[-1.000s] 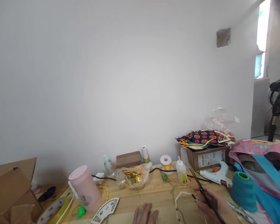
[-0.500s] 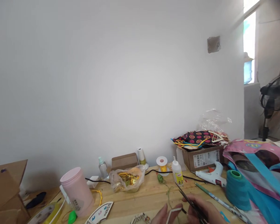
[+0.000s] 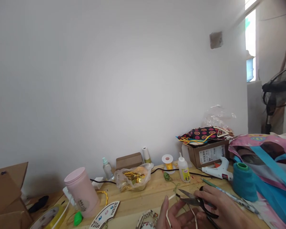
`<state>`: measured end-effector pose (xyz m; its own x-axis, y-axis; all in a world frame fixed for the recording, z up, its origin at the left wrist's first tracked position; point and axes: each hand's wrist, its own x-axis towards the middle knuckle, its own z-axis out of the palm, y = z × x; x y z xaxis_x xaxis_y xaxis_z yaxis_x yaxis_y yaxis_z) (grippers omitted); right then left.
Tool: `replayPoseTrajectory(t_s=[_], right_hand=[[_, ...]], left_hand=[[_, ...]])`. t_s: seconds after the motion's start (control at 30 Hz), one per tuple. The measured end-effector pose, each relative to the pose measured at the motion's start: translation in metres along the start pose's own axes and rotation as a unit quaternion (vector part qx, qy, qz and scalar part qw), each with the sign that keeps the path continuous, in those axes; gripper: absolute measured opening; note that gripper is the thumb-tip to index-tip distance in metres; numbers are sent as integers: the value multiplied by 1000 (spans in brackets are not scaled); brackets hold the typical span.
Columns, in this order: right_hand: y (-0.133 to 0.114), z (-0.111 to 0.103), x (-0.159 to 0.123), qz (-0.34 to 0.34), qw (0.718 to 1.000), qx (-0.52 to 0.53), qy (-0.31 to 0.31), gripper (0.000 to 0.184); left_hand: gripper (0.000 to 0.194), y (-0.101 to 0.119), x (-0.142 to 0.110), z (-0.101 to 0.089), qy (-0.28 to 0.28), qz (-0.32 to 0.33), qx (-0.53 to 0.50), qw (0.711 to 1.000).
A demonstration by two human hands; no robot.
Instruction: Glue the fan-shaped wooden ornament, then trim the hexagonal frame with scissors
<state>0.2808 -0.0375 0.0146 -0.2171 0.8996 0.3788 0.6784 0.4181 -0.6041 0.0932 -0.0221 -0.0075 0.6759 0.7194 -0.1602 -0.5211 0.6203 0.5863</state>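
Observation:
My right hand (image 3: 225, 203) grips a pair of scissors (image 3: 192, 201) by the black handles. Its blades are spread and point left, over the fingers of my left hand (image 3: 177, 213). Thumb and fingers of that left hand close on a thin white strip (image 3: 168, 219), bent into a loop. One end of the strip has a dark tip close to the blades; whether the blades touch it I cannot tell. Left of the left hand lies a pale openwork piece (image 3: 147, 219), cut off by the lower edge. A fan-shaped cutout panel (image 3: 105, 216) rests farther left.
A glue bottle (image 3: 184, 170), a white glue gun (image 3: 220, 169), a pen (image 3: 240, 202) and a teal thread cone (image 3: 245, 184) stand or lie around my right hand. Behind are a plastic bag of yellow cord (image 3: 132, 179) and a ribbon spool (image 3: 168, 162). At left stands a pink canister (image 3: 84, 194).
Both hands have come up farther into view. The scissors have swung from steeply tilted to nearly level, and their blades now show apart. The view has shifted slightly.

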Motion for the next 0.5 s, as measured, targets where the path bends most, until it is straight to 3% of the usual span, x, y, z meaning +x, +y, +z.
replayPoseTrajectory(t_s=[0.1,0.2,0.5], right_hand=[[1,-5,0,-8,995,-82,-50,24],[2,-6,-1,-18,986,-149,-69,27],[3,-4,-2,-30,984,-159,-72,28]], left_hand=[[52,2,2,0,-48,-2,-20,999],[48,4,3,-1,-58,-9,-26,998],[46,1,1,1,-95,-29,-47,994]])
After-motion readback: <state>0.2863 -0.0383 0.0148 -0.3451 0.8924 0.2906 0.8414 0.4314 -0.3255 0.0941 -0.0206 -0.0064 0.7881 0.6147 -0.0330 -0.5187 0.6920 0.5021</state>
